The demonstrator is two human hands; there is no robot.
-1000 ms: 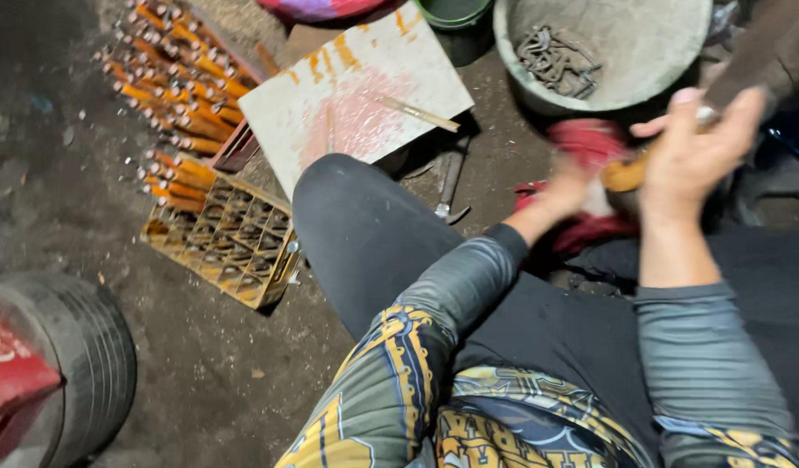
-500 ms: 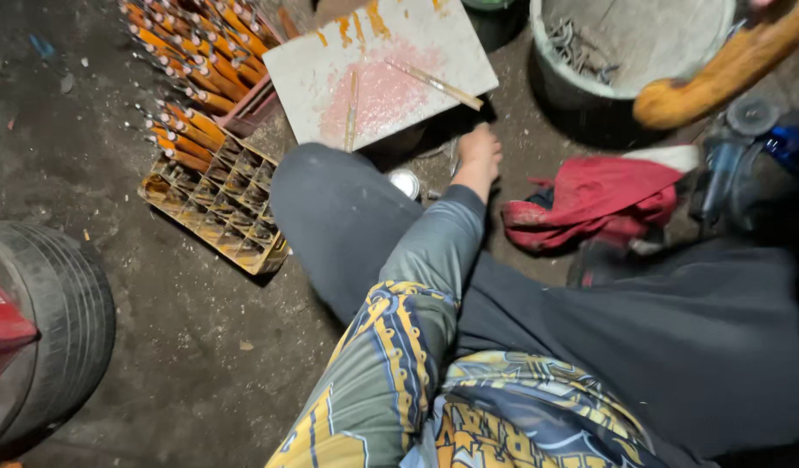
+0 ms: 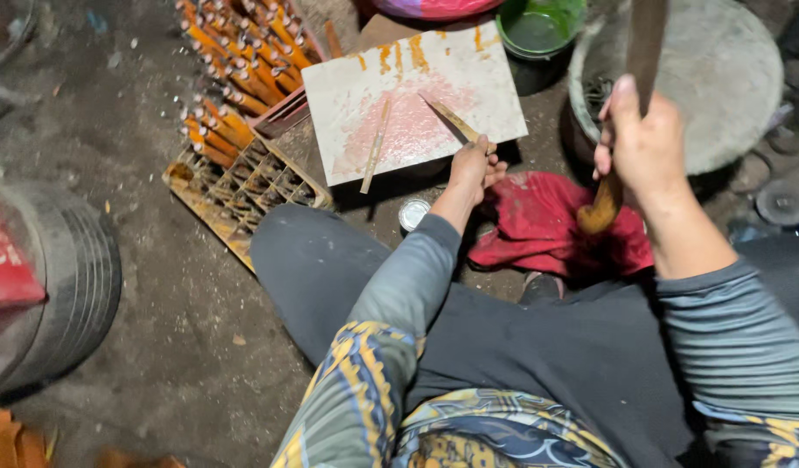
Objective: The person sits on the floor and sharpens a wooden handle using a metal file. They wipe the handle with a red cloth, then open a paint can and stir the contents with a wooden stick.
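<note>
Floor [image 3: 156, 364] of dark dirt fills the view, a grey basin [image 3: 729, 69] at one o'clock and a pale board [image 3: 417, 100] smeared pink and orange at twelve. A crate [image 3: 234, 186] of orange-tipped sticks sits at ten o'clock, a red cloth [image 3: 547, 225] just right of centre. Half a second ago the right hand was out of sight and the wooden handle lay across the basin; now the right hand [image 3: 646, 147] is at two o'clock, fist closed round the knife [image 3: 629, 113], blade pointing up. The left hand [image 3: 473, 169] has moved up from the knee to the board's lower edge, fingers curled on a thin stick [image 3: 451, 117]; another stick [image 3: 376, 146] lies loose on the board
</note>
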